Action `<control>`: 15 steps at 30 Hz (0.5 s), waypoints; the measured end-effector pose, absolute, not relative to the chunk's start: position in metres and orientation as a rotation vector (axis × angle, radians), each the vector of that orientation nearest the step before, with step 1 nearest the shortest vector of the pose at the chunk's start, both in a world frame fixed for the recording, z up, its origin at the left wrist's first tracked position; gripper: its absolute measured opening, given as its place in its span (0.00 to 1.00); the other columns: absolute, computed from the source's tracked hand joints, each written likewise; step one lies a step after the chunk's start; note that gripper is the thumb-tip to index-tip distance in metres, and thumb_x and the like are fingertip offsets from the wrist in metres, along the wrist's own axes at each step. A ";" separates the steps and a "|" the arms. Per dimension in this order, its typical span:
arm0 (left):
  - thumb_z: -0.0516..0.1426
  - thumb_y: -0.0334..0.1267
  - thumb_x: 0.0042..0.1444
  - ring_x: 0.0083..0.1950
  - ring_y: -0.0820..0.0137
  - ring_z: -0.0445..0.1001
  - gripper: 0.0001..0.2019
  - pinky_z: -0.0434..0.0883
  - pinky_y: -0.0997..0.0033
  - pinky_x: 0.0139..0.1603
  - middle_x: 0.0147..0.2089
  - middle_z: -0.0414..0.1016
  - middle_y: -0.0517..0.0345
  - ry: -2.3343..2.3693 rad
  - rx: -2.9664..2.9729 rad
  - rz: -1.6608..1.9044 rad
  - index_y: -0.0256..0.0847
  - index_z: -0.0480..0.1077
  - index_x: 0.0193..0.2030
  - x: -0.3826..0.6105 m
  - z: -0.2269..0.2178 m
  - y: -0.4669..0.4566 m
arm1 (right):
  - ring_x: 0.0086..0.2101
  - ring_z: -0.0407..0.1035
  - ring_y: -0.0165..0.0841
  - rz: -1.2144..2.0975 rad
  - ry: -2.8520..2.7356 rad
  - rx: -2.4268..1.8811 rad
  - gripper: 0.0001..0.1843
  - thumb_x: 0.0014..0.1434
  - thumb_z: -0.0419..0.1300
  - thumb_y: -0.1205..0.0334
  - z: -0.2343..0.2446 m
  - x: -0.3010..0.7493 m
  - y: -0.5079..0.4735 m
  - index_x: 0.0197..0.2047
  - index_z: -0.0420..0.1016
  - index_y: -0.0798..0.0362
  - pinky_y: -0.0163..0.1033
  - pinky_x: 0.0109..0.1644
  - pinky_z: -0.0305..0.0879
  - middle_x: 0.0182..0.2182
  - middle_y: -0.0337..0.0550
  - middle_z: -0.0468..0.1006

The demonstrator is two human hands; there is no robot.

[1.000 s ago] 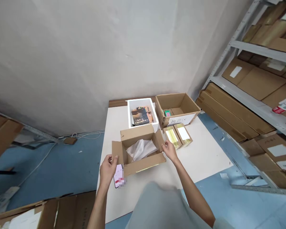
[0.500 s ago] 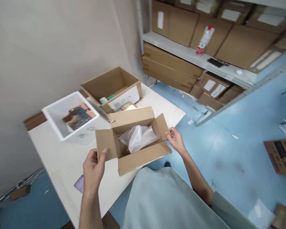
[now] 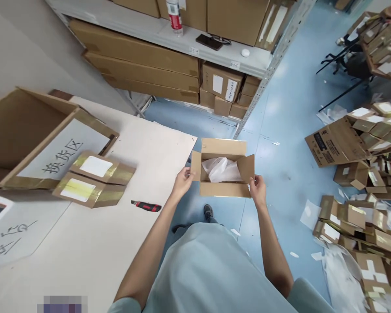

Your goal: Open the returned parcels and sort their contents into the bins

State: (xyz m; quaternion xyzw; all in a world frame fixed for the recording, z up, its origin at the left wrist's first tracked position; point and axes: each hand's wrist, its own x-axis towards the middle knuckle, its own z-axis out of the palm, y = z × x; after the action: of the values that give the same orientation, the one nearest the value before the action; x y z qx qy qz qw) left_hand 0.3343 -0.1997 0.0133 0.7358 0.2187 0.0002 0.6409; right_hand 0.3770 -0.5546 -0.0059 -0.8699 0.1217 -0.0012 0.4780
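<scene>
Our left hand [image 3: 183, 181] and right hand [image 3: 258, 190] pinch the end flaps [image 3: 196, 164] of an open brown cardboard box [image 3: 224, 190]. Crumpled white plastic [image 3: 221, 168] lies inside it.

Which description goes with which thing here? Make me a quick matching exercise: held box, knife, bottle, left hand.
1. Held box
2. Knife
3. Bottle
4. Left hand

A. Standing on the shelf
B. Holding a flap
C. Open, with white plastic inside
D. Red and black, lying on the table

Pairs: 1-C, 2-D, 3-A, 4-B.
</scene>
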 end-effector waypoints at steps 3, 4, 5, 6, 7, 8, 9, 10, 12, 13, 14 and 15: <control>0.65 0.49 0.58 0.49 0.58 0.84 0.18 0.78 0.54 0.59 0.51 0.85 0.45 0.454 1.686 -0.087 0.42 0.74 0.50 0.353 -0.007 -0.233 | 0.58 0.77 0.56 0.077 0.372 -2.199 0.31 0.62 0.58 0.39 -0.033 0.378 -0.580 0.56 0.77 0.55 0.61 0.62 0.74 0.58 0.68 0.82; 0.65 0.48 0.58 0.48 0.59 0.84 0.18 0.78 0.54 0.59 0.52 0.85 0.44 0.443 1.686 -0.110 0.41 0.75 0.51 0.353 -0.012 -0.240 | 0.60 0.76 0.57 0.119 0.364 -2.221 0.31 0.62 0.59 0.40 -0.041 0.376 -0.584 0.57 0.78 0.55 0.63 0.64 0.73 0.59 0.69 0.82; 0.65 0.47 0.59 0.48 0.59 0.85 0.17 0.78 0.54 0.59 0.53 0.85 0.43 0.433 1.685 -0.130 0.41 0.75 0.52 0.349 -0.016 -0.245 | 0.61 0.76 0.57 0.159 0.340 -2.235 0.30 0.62 0.59 0.40 -0.048 0.374 -0.585 0.57 0.78 0.55 0.63 0.65 0.72 0.59 0.68 0.82; 0.65 0.47 0.59 0.49 0.58 0.85 0.17 0.78 0.54 0.59 0.53 0.85 0.43 0.428 1.685 -0.144 0.41 0.76 0.51 0.343 -0.020 -0.248 | 0.61 0.77 0.56 0.197 0.303 -2.235 0.29 0.63 0.59 0.41 -0.055 0.372 -0.584 0.56 0.79 0.54 0.63 0.66 0.72 0.59 0.66 0.83; 0.65 0.46 0.59 0.49 0.58 0.85 0.16 0.78 0.54 0.59 0.53 0.85 0.44 0.430 1.686 -0.151 0.41 0.77 0.50 0.335 -0.022 -0.248 | 0.60 0.77 0.55 0.236 0.260 -2.224 0.27 0.63 0.59 0.42 -0.060 0.369 -0.580 0.55 0.80 0.53 0.63 0.65 0.73 0.58 0.64 0.84; 0.65 0.47 0.59 0.49 0.58 0.85 0.15 0.78 0.54 0.59 0.53 0.86 0.44 0.437 1.687 -0.155 0.42 0.77 0.49 0.325 -0.024 -0.246 | 0.59 0.78 0.54 0.284 0.213 -2.208 0.25 0.64 0.59 0.42 -0.065 0.367 -0.574 0.54 0.80 0.52 0.62 0.64 0.74 0.57 0.62 0.85; 0.64 0.47 0.59 0.49 0.58 0.85 0.14 0.78 0.54 0.58 0.52 0.86 0.45 0.450 1.690 -0.158 0.42 0.77 0.48 0.314 -0.026 -0.242 | 0.59 0.79 0.52 0.340 0.165 -2.192 0.24 0.65 0.59 0.43 -0.069 0.365 -0.566 0.54 0.81 0.51 0.61 0.63 0.75 0.56 0.60 0.86; 0.64 0.48 0.59 0.49 0.58 0.84 0.14 0.78 0.55 0.58 0.52 0.86 0.46 0.471 1.693 -0.158 0.43 0.77 0.46 0.301 -0.027 -0.236 | 0.58 0.80 0.52 0.398 0.116 -2.180 0.23 0.66 0.59 0.44 -0.071 0.364 -0.555 0.53 0.81 0.51 0.60 0.62 0.76 0.55 0.59 0.86; 0.63 0.49 0.59 0.48 0.58 0.84 0.14 0.78 0.55 0.57 0.50 0.86 0.47 0.542 1.686 -0.149 0.43 0.77 0.45 0.274 -0.030 -0.219 | 0.56 0.82 0.50 0.504 0.010 -2.166 0.20 0.67 0.60 0.47 -0.074 0.363 -0.527 0.53 0.82 0.51 0.58 0.61 0.77 0.54 0.58 0.87; 0.63 0.50 0.58 0.49 0.57 0.85 0.14 0.78 0.54 0.57 0.51 0.86 0.46 0.587 1.672 -0.135 0.43 0.77 0.44 0.260 -0.031 -0.209 | 0.56 0.82 0.50 0.546 -0.048 -2.162 0.19 0.68 0.60 0.48 -0.075 0.362 -0.510 0.53 0.82 0.51 0.57 0.61 0.78 0.54 0.58 0.87; 0.64 0.51 0.57 0.50 0.56 0.85 0.15 0.78 0.54 0.58 0.51 0.86 0.46 0.634 1.651 -0.112 0.43 0.76 0.43 0.245 -0.032 -0.198 | 0.56 0.83 0.49 0.582 -0.109 -2.158 0.17 0.68 0.61 0.49 -0.075 0.362 -0.492 0.52 0.82 0.51 0.57 0.62 0.78 0.54 0.57 0.87; 0.64 0.52 0.57 0.51 0.56 0.84 0.16 0.78 0.53 0.59 0.52 0.86 0.45 0.678 1.627 -0.080 0.43 0.76 0.43 0.231 -0.032 -0.187 | 0.56 0.83 0.49 0.614 -0.174 -2.152 0.16 0.68 0.62 0.51 -0.075 0.361 -0.472 0.52 0.82 0.50 0.56 0.62 0.78 0.54 0.56 0.87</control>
State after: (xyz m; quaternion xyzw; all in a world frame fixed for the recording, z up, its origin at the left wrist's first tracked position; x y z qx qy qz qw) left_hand 0.2305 -0.1869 -0.0322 0.7122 0.2965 -0.0348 0.6353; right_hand 0.3614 -0.4724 -0.0747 -0.8639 -0.0697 0.2465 0.4336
